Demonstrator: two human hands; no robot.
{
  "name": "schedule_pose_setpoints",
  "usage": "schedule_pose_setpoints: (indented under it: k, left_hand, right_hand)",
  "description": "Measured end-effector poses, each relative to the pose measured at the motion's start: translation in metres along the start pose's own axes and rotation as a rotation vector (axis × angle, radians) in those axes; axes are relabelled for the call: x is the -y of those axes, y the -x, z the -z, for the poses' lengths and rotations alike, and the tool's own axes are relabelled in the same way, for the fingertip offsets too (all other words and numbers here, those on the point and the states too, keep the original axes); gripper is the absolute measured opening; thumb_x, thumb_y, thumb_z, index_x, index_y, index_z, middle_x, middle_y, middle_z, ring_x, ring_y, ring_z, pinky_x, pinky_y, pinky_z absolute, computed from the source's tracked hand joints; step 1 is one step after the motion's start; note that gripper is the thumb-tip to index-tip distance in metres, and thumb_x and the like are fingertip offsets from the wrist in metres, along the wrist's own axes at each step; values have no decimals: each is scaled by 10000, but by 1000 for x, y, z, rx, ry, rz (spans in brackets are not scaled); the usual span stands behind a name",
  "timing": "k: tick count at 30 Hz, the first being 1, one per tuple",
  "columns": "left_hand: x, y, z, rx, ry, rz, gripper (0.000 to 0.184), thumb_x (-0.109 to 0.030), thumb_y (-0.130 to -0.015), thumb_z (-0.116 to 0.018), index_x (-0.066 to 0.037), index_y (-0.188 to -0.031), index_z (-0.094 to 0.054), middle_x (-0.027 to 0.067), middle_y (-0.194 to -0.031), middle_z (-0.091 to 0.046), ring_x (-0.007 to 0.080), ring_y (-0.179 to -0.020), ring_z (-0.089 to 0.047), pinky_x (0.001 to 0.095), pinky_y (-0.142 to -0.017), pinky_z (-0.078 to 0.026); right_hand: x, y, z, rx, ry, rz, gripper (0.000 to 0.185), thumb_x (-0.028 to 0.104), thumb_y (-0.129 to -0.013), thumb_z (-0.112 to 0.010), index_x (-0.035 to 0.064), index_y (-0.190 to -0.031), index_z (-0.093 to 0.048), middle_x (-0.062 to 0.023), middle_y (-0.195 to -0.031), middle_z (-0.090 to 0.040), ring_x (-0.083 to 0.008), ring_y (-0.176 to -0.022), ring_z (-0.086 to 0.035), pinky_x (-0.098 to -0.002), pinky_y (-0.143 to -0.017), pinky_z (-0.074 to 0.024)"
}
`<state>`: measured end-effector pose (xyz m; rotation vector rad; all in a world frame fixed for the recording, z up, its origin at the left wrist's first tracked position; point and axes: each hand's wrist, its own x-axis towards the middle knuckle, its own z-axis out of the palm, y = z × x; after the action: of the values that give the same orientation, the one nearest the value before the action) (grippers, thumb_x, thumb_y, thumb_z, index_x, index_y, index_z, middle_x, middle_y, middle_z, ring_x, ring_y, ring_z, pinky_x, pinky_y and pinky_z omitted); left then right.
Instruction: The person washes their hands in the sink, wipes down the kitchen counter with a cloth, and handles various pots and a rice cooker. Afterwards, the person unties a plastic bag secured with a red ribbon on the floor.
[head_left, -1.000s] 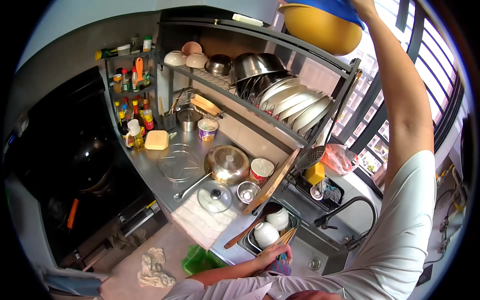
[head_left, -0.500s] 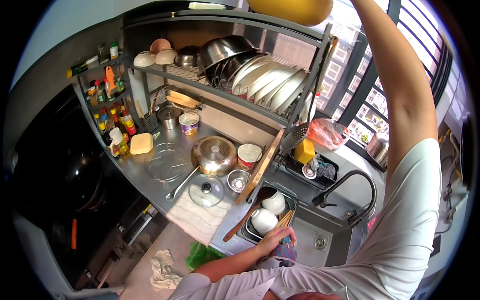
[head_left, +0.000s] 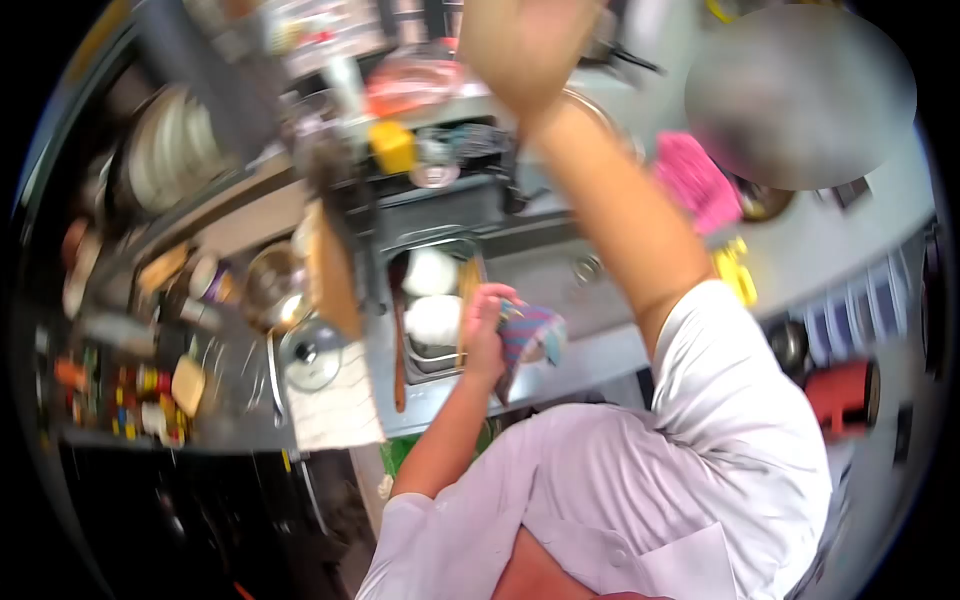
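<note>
My left hand (head_left: 487, 335) is closed around a striped pink and blue cloth (head_left: 532, 330), beside the steel sink (head_left: 545, 268). Just left of that hand, a rack (head_left: 436, 362) holds white bowls (head_left: 434, 320), with chopsticks along one side. A long wooden spoon (head_left: 399, 350) leans at the rack's left edge. My right hand (head_left: 530, 45) is raised near the top of the view, over the window side of the counter. Motion smears it and its fingers run past the frame, so its grip is hidden.
A yellow sponge (head_left: 391, 147) sits in a dark caddy behind the sink. A pink cloth (head_left: 695, 182), yellow gloves (head_left: 735, 272) and a large round metal surface (head_left: 800, 98) are to the right. A glass lid (head_left: 312, 355) lies on a white towel (head_left: 335, 405) at left.
The view has swung to the right, bringing the right-hand counter into sight. My right arm has come down from the shelf side, its hand now in view. My left hand still grips the cloth.
</note>
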<state>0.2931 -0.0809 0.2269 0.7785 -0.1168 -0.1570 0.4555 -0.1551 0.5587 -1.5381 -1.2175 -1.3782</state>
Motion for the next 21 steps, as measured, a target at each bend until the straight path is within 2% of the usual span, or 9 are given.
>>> schedule_pose_setpoints:
  k: [2, 3, 4, 5, 9, 12, 13, 18, 21]
  left_hand:
    - [9, -13, -12, -121, -142, -9, 235, -196, -944, -684, -107, -1139, -586, 49, -999, -626, 143, -893, -596, 297, -827, -502]
    - [13, -17, -20, -176, -157, 28, 229, -150, -940, -678, -108, -1144, -582, 54, -1026, -625, 154, -919, -598, 302, -835, -503]
    - [23, -23, -26, -176, -140, 27, 229, -132, -950, -670, -104, -1153, -570, 67, -1070, -623, 173, -961, -607, 318, -853, -511]
    - [39, -29, -26, -189, -152, 32, 208, -144, -984, -629, -103, -1173, -554, 84, -1115, -618, 191, -1018, -608, 337, -888, -519]
    - [95, -27, -57, -111, -216, 136, 385, -303, -1071, -445, -24, -1331, -500, 127, -1275, -589, 225, -1160, -577, 368, -1024, -461]
    - [148, 0, -91, 244, -1004, -119, 518, -317, -1071, -403, 10, -1471, -367, 192, -1448, -465, 318, -1302, -485, 402, -1103, -361]
    - [162, 6, -99, 471, -1354, -505, 580, -314, -1056, -407, 29, -1509, -294, 235, -1488, -414, 381, -1341, -441, 431, -1122, -331]
    - [219, 42, -175, 928, -1360, -341, 662, -303, -989, -548, 41, -1503, -312, 261, -1514, -377, 413, -1385, -394, 462, -1138, -318]
    - [263, 66, -214, 960, -1221, -279, 572, -212, -954, -624, 60, -1416, -426, 258, -1426, -474, 418, -1296, -479, 459, -1082, -393]
  right_hand:
    - [22, 153, 26, 211, 42, -348, 337, 283, -907, -645, 17, -1114, -635, -221, -935, -665, -369, -809, -664, -441, -731, -518]
    - [24, 250, 42, 459, 275, -545, 544, 368, -940, -620, -16, -1318, -546, -272, -1119, -652, -417, -984, -653, -477, -866, -514]
    - [46, 323, 64, 630, 286, -1083, 726, 478, -971, -564, -39, -1454, -403, -290, -1275, -594, -451, -1158, -582, -466, -1010, -461]
    - [77, 342, 98, 704, -9, -1489, 769, 544, -996, -501, -13, -1503, -349, -236, -1484, -457, -374, -1311, -508, -436, -1071, -431]
    - [160, 355, 162, -251, -1061, -1968, 625, 539, -1020, -468, 104, -1466, -419, -86, -1355, -544, -174, -1253, -494, -345, -1016, -437]
    - [169, 416, 174, -599, -1099, -1862, 513, 477, -1014, -540, 86, -1341, -483, -47, -1184, -608, -128, -1068, -579, -310, -877, -505]
    - [178, 412, 207, -589, -1123, -1922, 449, 409, -1020, -561, 76, -1317, -525, -44, -1069, -647, -128, -957, -604, -288, -815, -512]
    - [240, 450, 351, -491, -350, -1860, 452, 278, -897, -747, 23, -1241, -602, -30, -1014, -676, -99, -886, -613, -280, -730, -529]
    - [319, 395, 482, -915, -191, -1803, 426, 239, -866, -777, 123, -1231, -591, 9, -971, -665, -56, -801, -595, -221, -630, -485]
